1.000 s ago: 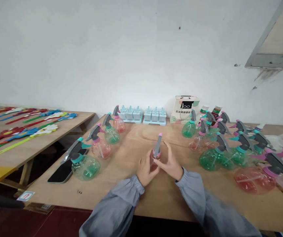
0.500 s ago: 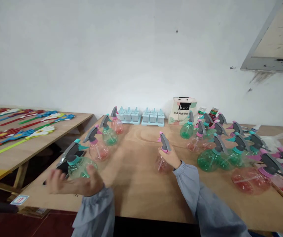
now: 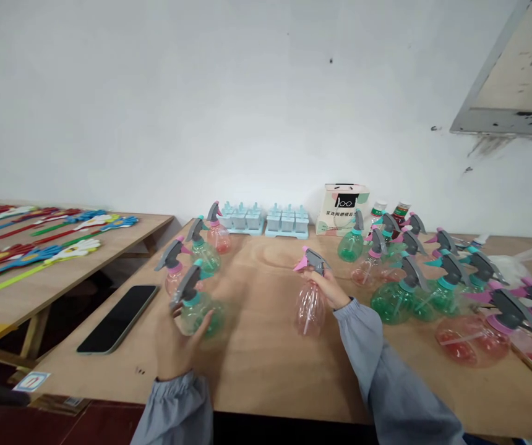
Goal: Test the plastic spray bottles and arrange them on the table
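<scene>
My right hand point(image 3: 325, 285) is closed around the neck of a pink spray bottle point(image 3: 310, 311) with a grey head and pink trigger. That bottle is held near the middle of the table. At the left, my left hand point(image 3: 180, 343) cups a green spray bottle point(image 3: 204, 314) with a teal collar, its thumb in front and its fingers on the far left side, partly hidden. Just behind that one stand a pink spray bottle point(image 3: 173, 281), a green spray bottle point(image 3: 206, 254) and another pink spray bottle point(image 3: 219, 237), in a row.
A black phone point(image 3: 117, 319) lies at the left. Several green and pink spray bottles point(image 3: 393, 301) crowd the right side. Along the wall are light-blue popsicle moulds point(image 3: 287, 220) and a printed carton point(image 3: 343, 210). Hand-shaped clappers point(image 3: 46, 253) lie on another table.
The green spray bottle and my left hand have moved right, uncovering the phone. My right hand has turned the pink spray bottle so its trigger points left.
</scene>
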A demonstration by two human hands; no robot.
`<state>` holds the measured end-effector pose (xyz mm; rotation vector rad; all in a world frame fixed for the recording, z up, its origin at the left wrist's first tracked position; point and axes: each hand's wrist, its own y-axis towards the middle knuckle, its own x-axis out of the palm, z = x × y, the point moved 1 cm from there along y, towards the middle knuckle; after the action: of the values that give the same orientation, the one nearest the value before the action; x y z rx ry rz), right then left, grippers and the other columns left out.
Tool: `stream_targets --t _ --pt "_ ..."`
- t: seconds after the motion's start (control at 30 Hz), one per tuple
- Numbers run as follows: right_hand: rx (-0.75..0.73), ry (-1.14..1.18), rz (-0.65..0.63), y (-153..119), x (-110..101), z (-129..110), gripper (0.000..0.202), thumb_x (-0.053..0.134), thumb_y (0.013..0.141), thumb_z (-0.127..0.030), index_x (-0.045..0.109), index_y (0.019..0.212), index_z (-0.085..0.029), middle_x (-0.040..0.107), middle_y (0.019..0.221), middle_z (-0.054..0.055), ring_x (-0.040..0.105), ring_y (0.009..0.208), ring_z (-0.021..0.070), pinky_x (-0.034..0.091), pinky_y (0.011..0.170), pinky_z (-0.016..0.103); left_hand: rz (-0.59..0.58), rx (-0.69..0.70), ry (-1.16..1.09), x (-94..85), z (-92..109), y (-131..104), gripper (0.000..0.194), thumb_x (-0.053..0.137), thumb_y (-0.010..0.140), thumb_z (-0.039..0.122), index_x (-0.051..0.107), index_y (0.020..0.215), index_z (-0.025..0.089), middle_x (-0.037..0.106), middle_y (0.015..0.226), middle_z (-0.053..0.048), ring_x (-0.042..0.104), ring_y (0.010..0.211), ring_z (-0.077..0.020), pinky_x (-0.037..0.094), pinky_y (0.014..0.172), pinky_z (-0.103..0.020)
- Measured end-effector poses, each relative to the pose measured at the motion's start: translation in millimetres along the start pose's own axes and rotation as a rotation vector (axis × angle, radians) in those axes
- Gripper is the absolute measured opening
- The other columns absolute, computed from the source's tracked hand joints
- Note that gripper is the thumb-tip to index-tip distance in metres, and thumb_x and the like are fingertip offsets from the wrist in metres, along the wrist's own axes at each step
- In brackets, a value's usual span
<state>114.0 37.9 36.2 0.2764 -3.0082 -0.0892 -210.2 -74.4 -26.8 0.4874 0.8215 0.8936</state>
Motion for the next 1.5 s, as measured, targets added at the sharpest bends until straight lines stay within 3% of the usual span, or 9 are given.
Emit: stream_targets --t 0.1,0.27,0.4,0.57,0.7,1.0,1.17,1.37,1.5 --pt "0.03 0.067 -0.101 -3 2 -5 0.033 0.075 0.06 -0.039 0.07 0.087 -0.021 0.073 0.09 0.005 0.066 0.084 0.02 0.049 0.073 0.031 -0.1 0.185 -0.018 23.8 21 3 0.057 0.062 0.077 0.061 0.056 0.113 0.018 0.058 0.102 -0.01 0.06 0.1 -0.0286 0.051 0.09 -0.046" --pt "0.039 0.05 -0.307 -8 6 -17 0.029 0.066 0.065 -0.035 0.069 0.089 -0.02 0.075 0.097 0.008 0.068 0.09 0.021 0.05 0.073 0.03 -0.286 0.355 0.095 69.0 48 26 0.063 0.06 0.077 0.064 0.052 0.12 0.018 0.062 0.101 -0.012 0.062 0.098 -0.0315 0.053 0.083 -0.045" --pt "0.058 0.083 -0.349 -9 8 -18 0.034 0.063 0.065 -0.031 0.07 0.096 -0.019 0.075 0.097 0.009 0.069 0.09 0.0219 0.05 0.07 0.029 -0.333 0.305 0.131 98.4 58 38 0.063 0.062 0.078 0.06 0.05 0.123 0.017 0.065 0.108 -0.015 0.064 0.101 -0.0327 0.052 0.085 -0.045" --pt "0.094 0.095 -0.277 -7 8 -6 0.028 0.061 0.062 -0.034 0.069 0.084 -0.019 0.073 0.087 0.006 0.063 0.076 0.0167 0.047 0.065 0.025 -0.284 0.207 0.029 122.2 44 37 0.071 0.061 0.079 0.059 0.045 0.131 0.013 0.062 0.119 -0.02 0.061 0.114 -0.0358 0.051 0.091 -0.049" --pt "0.164 0.083 -0.139 -5 6 5 0.021 0.063 0.057 -0.035 0.063 0.071 -0.02 0.065 0.071 0.001 0.053 0.064 0.0129 0.043 0.058 0.024 -0.26 0.21 -0.072 128.0 35 34 0.072 0.062 0.08 0.057 0.042 0.136 0.016 0.059 0.125 -0.019 0.057 0.12 -0.0342 0.047 0.099 -0.049" --pt "0.148 0.07 -0.249 -7 11 7 0.017 0.063 0.057 -0.033 0.063 0.069 -0.021 0.062 0.066 0.001 0.049 0.06 0.013 0.041 0.055 0.025 -0.249 0.266 -0.164 129.3 36 31 0.071 0.058 0.084 0.055 0.038 0.138 0.015 0.055 0.13 -0.02 0.052 0.127 -0.0333 0.043 0.105 -0.05" --pt "0.157 0.115 -0.198 -5 13 12 0.013 0.062 0.053 -0.031 0.06 0.059 -0.019 0.055 0.056 -0.002 0.037 0.049 0.0083 0.035 0.048 0.023 -0.266 0.265 -0.19 126.5 39 30 0.069 0.055 0.086 0.055 0.036 0.139 0.016 0.054 0.132 -0.019 0.05 0.129 -0.0326 0.042 0.107 -0.05" --pt "0.108 0.088 -0.27 -7 15 6 0.026 0.061 0.056 -0.032 0.07 0.077 -0.019 0.07 0.083 0.003 0.044 0.057 0.0103 0.036 0.052 0.023 -0.25 0.261 -0.198 126.5 38 29 0.068 0.055 0.086 0.055 0.038 0.137 0.014 0.055 0.131 -0.02 0.052 0.127 -0.0332 0.042 0.106 -0.051" --pt "0.103 0.055 -0.272 -7 15 6 0.035 0.06 0.059 -0.032 0.073 0.09 -0.02 0.073 0.087 0.004 0.051 0.061 0.013 0.038 0.053 0.023 -0.283 0.259 -0.206 127.4 36 30 0.069 0.057 0.085 0.053 0.037 0.138 0.015 0.054 0.132 -0.019 0.051 0.128 -0.0325 0.042 0.107 -0.051"
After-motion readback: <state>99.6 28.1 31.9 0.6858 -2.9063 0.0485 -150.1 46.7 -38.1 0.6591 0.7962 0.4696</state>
